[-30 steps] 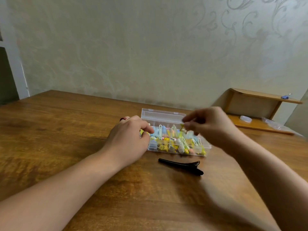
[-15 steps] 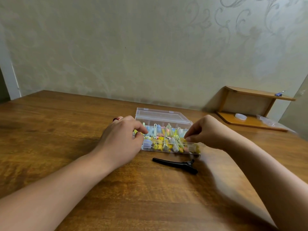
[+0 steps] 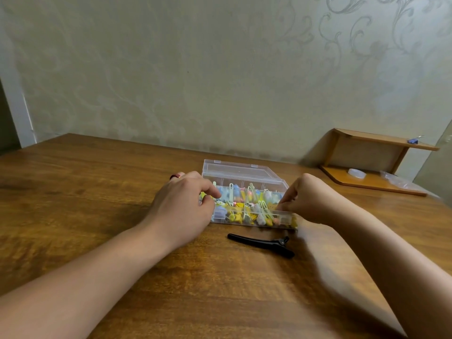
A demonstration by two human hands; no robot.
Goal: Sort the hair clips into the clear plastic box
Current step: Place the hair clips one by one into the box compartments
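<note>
A: Since it lies nearest, where is the black hair clip (image 3: 261,245)?

B: On the wooden table (image 3: 97,192), just in front of the clear plastic box (image 3: 234,168), long axis left to right, hinged end toward the right hand (image 3: 308,199), which looks closer.

A: And the hands?

B: The right pinches at the box's near right corner; whether it holds a clip, I cannot tell. The left hand (image 3: 181,206), fingers curled, grips the box's left end. Coloured clips fill the compartments.

A: Beyond?

B: A small wooden shelf (image 3: 381,140), well apart. Nothing blocks the reach.
</note>
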